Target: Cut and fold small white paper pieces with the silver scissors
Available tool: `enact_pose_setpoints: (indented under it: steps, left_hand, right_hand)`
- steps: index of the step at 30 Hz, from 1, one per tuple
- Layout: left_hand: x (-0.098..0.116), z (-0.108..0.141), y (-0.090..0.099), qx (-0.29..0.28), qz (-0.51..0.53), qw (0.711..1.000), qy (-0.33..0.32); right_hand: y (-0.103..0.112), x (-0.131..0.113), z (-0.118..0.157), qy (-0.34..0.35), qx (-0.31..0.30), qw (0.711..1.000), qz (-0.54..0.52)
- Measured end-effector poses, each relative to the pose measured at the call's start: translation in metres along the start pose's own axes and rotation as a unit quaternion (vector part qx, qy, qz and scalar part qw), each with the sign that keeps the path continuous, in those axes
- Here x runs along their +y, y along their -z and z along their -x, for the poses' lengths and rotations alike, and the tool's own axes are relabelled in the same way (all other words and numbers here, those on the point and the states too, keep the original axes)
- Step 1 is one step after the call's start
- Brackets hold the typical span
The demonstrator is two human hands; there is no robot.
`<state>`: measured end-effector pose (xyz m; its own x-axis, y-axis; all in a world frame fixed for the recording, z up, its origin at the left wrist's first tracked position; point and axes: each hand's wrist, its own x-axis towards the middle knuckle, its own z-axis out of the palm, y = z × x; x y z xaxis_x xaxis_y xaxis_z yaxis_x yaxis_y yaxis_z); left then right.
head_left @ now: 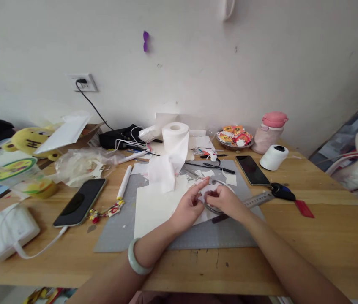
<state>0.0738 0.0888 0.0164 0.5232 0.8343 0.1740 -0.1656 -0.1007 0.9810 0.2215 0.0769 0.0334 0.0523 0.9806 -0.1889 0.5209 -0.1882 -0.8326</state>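
My left hand [187,209] is over the cutting mat [115,228], its index finger stretched out and its other fingers curled in near the thumb. Close to that fingertip, my right hand [226,200] is pinched; whatever is between its fingers is too small or hidden to name. A grey ring-shaped thing [212,210] lies partly under the right hand, on white paper. Beneath the left hand is a cream sheet [151,211]. A metal ruler [259,199] passes behind the right wrist, and small paper scraps [209,173] lie beyond the hands.
Behind the mat stands a paper roll [175,141]. To the right are a black phone [252,170], a thread cone [274,157], a pink bottle [269,133] and a utility knife [282,191]. On the left are another phone [80,202], a white power bank [9,232] and a drink cup [36,185].
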Motion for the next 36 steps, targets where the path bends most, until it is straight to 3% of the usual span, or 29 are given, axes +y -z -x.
enact_pose_setpoints:
  steps: [5, 11, 21, 27, 33, 36]
  left_hand:
    - [-0.001, -0.001, 0.0, 0.005, -0.006, 1.0, -0.011]
    - [0.0, 0.001, 0.0, -0.003, -0.005, 1.0, -0.013]
    - [-0.002, 0.0, 0.0, 0.007, -0.009, 1.0, 0.011]
    - [-0.001, 0.0, 0.001, 0.006, -0.005, 1.0, 0.006]
    - [0.001, 0.001, -0.001, 0.009, -0.006, 1.0, -0.006]
    - [0.001, 0.001, -0.001, 0.005, -0.004, 1.0, 0.008]
  right_hand:
    - [0.005, -0.001, -0.002, 0.013, 0.024, 1.0, 0.008]
    - [0.005, -0.002, 0.0, 0.007, -0.019, 1.0, 0.009]
    - [0.007, 0.005, -0.007, 0.036, 0.023, 0.999, 0.031]
    - [0.007, 0.001, -0.002, 0.052, -0.043, 0.998, 0.014]
    - [0.011, 0.004, -0.005, 0.061, 0.023, 0.997, 0.033]
    - [0.01, 0.003, -0.003, 0.053, -0.011, 0.998, 0.021]
